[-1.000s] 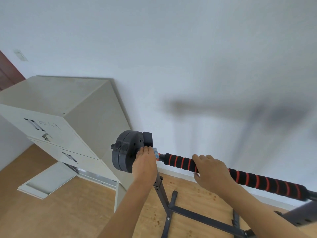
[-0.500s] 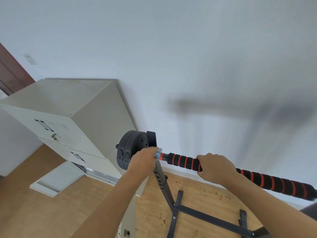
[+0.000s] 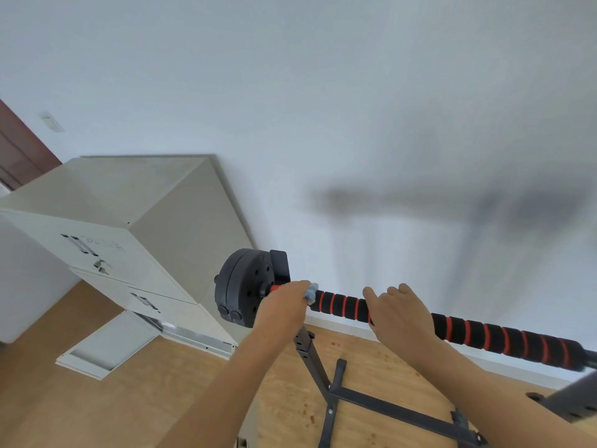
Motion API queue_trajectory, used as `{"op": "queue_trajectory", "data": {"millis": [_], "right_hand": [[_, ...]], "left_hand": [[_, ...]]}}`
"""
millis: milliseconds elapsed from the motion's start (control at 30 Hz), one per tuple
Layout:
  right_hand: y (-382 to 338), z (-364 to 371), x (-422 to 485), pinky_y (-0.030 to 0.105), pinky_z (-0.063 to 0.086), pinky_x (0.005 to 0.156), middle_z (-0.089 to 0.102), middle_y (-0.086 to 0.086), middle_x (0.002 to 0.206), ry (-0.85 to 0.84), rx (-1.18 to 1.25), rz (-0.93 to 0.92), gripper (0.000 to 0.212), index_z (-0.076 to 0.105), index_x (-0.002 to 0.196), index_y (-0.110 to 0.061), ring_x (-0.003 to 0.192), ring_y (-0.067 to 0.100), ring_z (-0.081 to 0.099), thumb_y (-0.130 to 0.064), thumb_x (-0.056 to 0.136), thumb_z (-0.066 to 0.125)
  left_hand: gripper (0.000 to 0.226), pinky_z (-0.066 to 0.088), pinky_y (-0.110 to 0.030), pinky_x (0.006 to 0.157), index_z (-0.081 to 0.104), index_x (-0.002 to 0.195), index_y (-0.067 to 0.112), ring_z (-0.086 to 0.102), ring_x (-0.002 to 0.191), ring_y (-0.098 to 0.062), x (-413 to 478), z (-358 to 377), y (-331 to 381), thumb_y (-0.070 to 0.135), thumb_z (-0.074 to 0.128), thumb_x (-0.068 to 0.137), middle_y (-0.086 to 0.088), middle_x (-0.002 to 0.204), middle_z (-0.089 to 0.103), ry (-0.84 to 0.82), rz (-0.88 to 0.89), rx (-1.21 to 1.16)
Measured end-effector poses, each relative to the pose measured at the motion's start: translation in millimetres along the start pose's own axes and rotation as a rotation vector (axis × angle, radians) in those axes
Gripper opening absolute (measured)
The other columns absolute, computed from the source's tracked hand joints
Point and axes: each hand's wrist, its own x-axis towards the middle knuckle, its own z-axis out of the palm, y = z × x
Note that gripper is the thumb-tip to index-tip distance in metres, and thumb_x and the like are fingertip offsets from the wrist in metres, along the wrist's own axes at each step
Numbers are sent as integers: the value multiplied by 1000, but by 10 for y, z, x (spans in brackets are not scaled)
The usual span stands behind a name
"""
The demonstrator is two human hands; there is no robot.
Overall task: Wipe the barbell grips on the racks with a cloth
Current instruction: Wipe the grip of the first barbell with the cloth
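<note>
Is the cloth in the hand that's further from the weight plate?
No, the cloth is held by the left hand beside the weight plate; the right hand grips only the bar's foam grip.

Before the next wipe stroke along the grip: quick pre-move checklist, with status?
1. Cloth in left hand: ok, a bit of it shows at the fingers.
2. Cloth at the grip's left end, beside the plate: ok.
3. Right hand steadying the bar, curled over the grip: ok.
4. Stroke path clear: not ok, the right hand sits on the grip just right of the cloth.
5. Bar seated on the rack: cannot tell, the left hand hides the cradle.
6. Grip right of the right hand wiped: cannot tell.
</note>
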Motion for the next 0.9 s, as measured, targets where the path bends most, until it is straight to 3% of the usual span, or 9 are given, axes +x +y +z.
{"op": "queue_trajectory", "data": {"millis": [67, 200, 267, 367, 467, 533, 633, 733, 900], "right_hand": [[18, 11, -30, 31, 30, 65, 37, -6, 55, 16, -13, -21, 13, 50, 90, -20, 53, 15, 38, -18, 88, 63], [61, -28, -69, 32, 37, 70, 48, -5, 69, 30, 6, -41, 18, 47, 105, -20, 69, 18, 47, -32, 94, 55], [57, -87, -36, 30, 38, 70, 48, -6, 76, -27, 84, -40, 28, 43, 113, -23, 76, 16, 48, -41, 94, 53], [97, -173, 133, 27, 47, 66, 52, -6, 84, -262, 287, 2, 31, 48, 108, -25, 76, 14, 56, -42, 85, 61], [165, -269, 327, 29, 57, 70, 68, 0, 84, -548, 486, -10, 28, 58, 102, -20, 72, 13, 66, -32, 78, 68], [173, -293, 362, 29, 59, 70, 74, 5, 81, -613, 566, -17, 23, 61, 98, -18, 63, 12, 68, -27, 79, 68], [142, -237, 274, 28, 57, 64, 66, -1, 82, -491, 479, 26, 15, 56, 92, -25, 64, 12, 64, -26, 78, 63], [79, -194, 161, 26, 49, 61, 56, -8, 79, -321, 331, 41, 10, 49, 89, -30, 69, 11, 57, -28, 84, 57], [-27, -109, 15, 20, 32, 51, 50, -9, 67, -66, 127, 38, 13, 43, 101, -29, 54, 6, 47, -21, 98, 53]], "left_hand": [[16, 50, -29, 93, 59, 107, 19, 60, 90, -17, 117, -100, -190, 14, 43, 107, -1, 93, 60, -56, -56, 18], [12, 41, -37, 110, 53, 112, 23, 58, 101, -20, 264, -255, -291, 34, 55, 106, -2, 105, 60, -234, -157, 115], [5, 42, -34, 103, 56, 111, 22, 56, 101, -16, 210, -205, -233, 21, 57, 106, 5, 99, 55, -160, -134, 70], [19, 41, -27, 94, 61, 103, 19, 58, 102, -16, 2, -46, -42, 5, 50, 107, 5, 101, 58, -127, -128, -12], [28, 38, -32, 110, 55, 132, 15, 58, 108, -12, -40, -50, 165, 2, 44, 110, -1, 120, 59, -195, -88, -3], [18, 39, -28, 110, 54, 115, 19, 54, 95, -6, 0, -126, 145, 5, 44, 111, -3, 114, 53, -293, -62, 10], [8, 42, -24, 94, 56, 106, 12, 58, 107, -22, 239, -194, -43, 9, 49, 108, -2, 109, 58, -379, -87, 125], [31, 45, -37, 102, 55, 137, 14, 62, 118, -33, 454, -241, -115, 14, 53, 106, -9, 122, 62, -449, -120, 168], [26, 34, -40, 117, 45, 132, 17, 51, 120, -24, 415, -318, -288, 32, 48, 111, -9, 133, 53, -382, -139, 126]]}}
